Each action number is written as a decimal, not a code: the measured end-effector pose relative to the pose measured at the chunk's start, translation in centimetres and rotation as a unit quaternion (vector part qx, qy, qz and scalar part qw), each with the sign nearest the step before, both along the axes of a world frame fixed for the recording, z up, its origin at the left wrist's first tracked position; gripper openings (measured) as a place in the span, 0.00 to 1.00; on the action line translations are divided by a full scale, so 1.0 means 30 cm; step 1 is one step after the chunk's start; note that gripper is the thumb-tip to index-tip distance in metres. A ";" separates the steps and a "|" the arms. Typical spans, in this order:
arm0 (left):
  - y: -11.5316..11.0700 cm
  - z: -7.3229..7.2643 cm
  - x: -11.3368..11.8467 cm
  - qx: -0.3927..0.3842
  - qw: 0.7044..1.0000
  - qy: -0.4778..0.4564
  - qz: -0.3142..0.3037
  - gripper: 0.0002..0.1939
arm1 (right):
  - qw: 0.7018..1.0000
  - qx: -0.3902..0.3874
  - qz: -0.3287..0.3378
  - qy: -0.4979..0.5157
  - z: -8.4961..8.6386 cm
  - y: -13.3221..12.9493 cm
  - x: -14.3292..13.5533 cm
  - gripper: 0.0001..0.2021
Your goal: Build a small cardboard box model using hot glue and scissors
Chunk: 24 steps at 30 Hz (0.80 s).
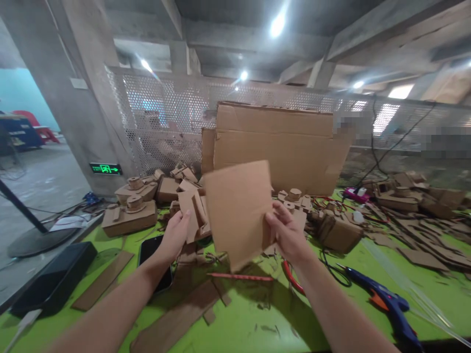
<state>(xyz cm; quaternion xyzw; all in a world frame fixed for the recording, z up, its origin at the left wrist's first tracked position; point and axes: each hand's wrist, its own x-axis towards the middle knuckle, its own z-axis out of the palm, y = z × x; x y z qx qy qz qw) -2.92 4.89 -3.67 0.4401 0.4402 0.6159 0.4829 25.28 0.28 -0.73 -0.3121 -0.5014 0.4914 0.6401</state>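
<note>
A flat cardboard sheet [239, 211] is held up above the green table, its right edge pinched between the thumb and fingers of my right hand [289, 233]. To its left, my left hand [177, 233] is closed on a smaller folded cardboard piece [192, 215], whose right part lies beside the sheet. Below the sheet a red pencil [241, 277] lies on the table. Under my left forearm is a black phone [150, 249], partly covered.
A blue glue gun [386, 299] lies at the right front, a black power bank [55, 277] at the left. Cardboard models [130, 215] and scraps [423, 235] line the back and right. A large cardboard box [279, 142] stands behind. Red-handled pliers [292, 278] lie near my right wrist.
</note>
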 end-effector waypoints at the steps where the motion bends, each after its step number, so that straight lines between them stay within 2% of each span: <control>1: 0.000 0.002 0.003 -0.005 1.000 -0.007 -0.005 0.22 | 0.998 0.043 -0.027 0.022 0.022 0.010 0.001 0.21; 3: -0.006 0.011 0.011 -0.015 1.000 -0.014 -0.019 0.24 | 0.992 0.121 -0.031 0.011 0.070 0.023 0.001 0.18; 5: -0.023 0.027 0.022 -0.025 0.999 -0.018 -0.041 0.23 | 0.984 0.174 -0.010 -0.044 0.106 0.032 -0.002 0.13; 7: -0.047 0.046 0.034 -0.040 0.997 -0.020 -0.064 0.22 | 0.974 0.212 -0.043 -0.071 0.110 0.042 -0.010 0.12; 9: -0.070 0.062 0.048 -0.052 0.995 -0.019 -0.083 0.22 | 0.972 0.212 -0.076 -0.069 0.081 0.058 -0.021 0.11; 13: -0.095 0.071 0.072 -0.061 0.992 -0.014 -0.110 0.22 | 0.983 0.148 -0.045 -0.102 -0.016 0.091 -0.027 0.07; 15: -0.100 0.066 0.082 -0.058 0.991 -0.015 -0.119 0.24 | 0.983 0.120 -0.055 -0.128 -0.048 0.102 -0.021 0.05; 19: -0.108 0.059 0.090 -0.049 0.991 -0.017 -0.121 0.27 | 0.977 0.104 -0.091 -0.161 -0.074 0.121 -0.017 0.08; 24: -0.119 0.078 0.083 -0.021 0.994 -0.010 -0.106 0.30 | 0.987 0.078 -0.054 -0.131 -0.104 0.133 -0.037 0.12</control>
